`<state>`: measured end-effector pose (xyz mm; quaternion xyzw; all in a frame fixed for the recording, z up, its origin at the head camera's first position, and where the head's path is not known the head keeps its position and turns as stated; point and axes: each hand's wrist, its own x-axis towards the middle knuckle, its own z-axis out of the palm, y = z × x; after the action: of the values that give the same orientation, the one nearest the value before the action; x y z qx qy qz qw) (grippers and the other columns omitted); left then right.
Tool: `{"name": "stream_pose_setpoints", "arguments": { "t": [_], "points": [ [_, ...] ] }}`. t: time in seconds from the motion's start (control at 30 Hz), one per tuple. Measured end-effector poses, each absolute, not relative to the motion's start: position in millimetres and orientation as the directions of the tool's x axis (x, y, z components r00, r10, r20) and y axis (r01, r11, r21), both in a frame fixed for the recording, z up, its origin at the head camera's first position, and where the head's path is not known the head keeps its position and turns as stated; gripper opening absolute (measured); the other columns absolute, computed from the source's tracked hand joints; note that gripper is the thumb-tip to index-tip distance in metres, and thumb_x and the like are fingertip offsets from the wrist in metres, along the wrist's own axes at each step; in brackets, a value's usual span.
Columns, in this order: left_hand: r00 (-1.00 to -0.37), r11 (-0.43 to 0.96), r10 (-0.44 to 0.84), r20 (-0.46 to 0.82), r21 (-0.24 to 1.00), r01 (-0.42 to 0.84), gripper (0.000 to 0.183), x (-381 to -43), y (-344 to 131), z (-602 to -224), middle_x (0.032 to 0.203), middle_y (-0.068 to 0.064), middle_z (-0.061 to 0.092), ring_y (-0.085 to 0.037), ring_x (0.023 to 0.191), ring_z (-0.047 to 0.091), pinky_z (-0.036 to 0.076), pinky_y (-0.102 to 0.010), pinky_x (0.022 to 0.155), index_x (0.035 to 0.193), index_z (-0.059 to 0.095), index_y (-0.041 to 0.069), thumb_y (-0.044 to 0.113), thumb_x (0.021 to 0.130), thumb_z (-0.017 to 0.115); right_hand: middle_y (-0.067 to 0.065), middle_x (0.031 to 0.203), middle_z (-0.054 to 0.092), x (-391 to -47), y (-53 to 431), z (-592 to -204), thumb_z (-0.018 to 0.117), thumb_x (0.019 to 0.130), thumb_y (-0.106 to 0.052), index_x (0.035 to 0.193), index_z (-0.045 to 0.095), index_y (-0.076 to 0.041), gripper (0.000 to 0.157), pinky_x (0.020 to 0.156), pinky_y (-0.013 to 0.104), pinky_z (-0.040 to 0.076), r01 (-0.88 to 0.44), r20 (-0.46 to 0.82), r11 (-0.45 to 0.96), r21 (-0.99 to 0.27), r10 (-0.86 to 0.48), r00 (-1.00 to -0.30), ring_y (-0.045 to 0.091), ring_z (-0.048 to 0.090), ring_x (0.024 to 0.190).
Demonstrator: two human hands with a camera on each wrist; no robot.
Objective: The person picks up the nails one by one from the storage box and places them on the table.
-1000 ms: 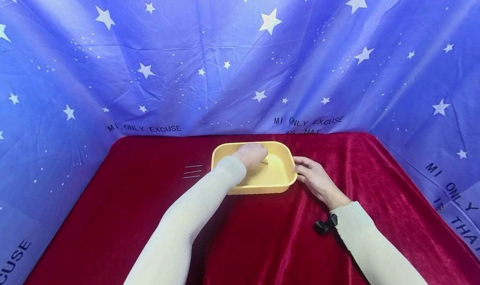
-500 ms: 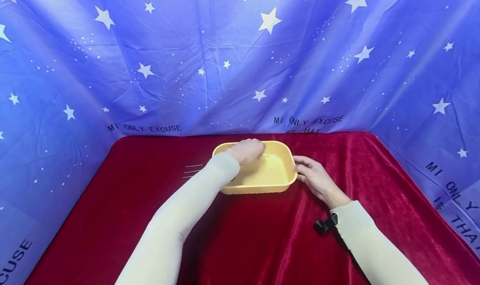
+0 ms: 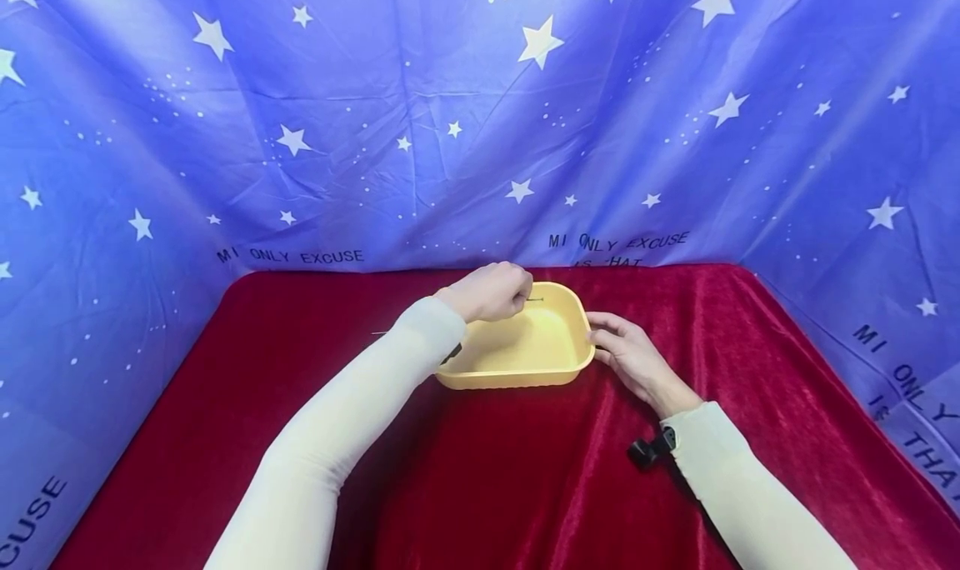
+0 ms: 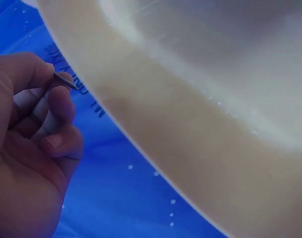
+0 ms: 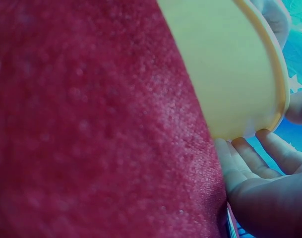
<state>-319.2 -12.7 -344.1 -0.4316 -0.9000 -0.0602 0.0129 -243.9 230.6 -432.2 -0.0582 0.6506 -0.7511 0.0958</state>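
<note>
My left hand (image 3: pixel 495 292) is above the far rim of a yellow rectangular tub (image 3: pixel 525 380). Between thumb and fingertips it pinches a thin dark metal nail (image 4: pixel 66 82), whose end sticks out to the right in the head view (image 3: pixel 536 300). In the left wrist view the hand is beside the tub wall (image 4: pixel 141 114), its other fingers curled. My right hand (image 3: pixel 633 357) touches the outside of the tub's right end with its fingers extended. In the right wrist view its fingertips (image 5: pixel 264 135) meet the yellow wall near the rim.
The tub stands on a table covered in red velvet (image 3: pixel 480 487). A thin silvery rod (image 3: pixel 379 332) shows left of the tub, partly behind my left sleeve (image 3: pixel 337 420). A blue starry curtain (image 3: pixel 450 178) encloses the back and sides.
My left hand has risen from inside the tub toward its far left rim, still pinching the nail. The left sleeve now covers most of the rods on the table. My right hand stays put.
</note>
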Motion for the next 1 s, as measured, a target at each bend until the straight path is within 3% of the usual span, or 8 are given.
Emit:
{"name": "stream_pose_setpoints", "arguments": {
  "t": [1.0],
  "points": [
    [-0.675,0.672,0.731,0.102,0.066,0.738,0.018,-293.4,-80.4,-332.1,0.072,0.003,0.049,-0.015,0.068,0.047,0.042,-0.029,0.06,0.069,0.051,0.014,0.001,0.081,0.054,0.016,0.119,0.054,-244.9,230.3,-432.6,0.053,0.092,0.002,0.135,0.035,0.015,0.049,0.085,0.028,0.055,0.065,-0.039,-0.115,-0.991,-0.216,-0.976,0.018,0.062,0.096]
  ]
}}
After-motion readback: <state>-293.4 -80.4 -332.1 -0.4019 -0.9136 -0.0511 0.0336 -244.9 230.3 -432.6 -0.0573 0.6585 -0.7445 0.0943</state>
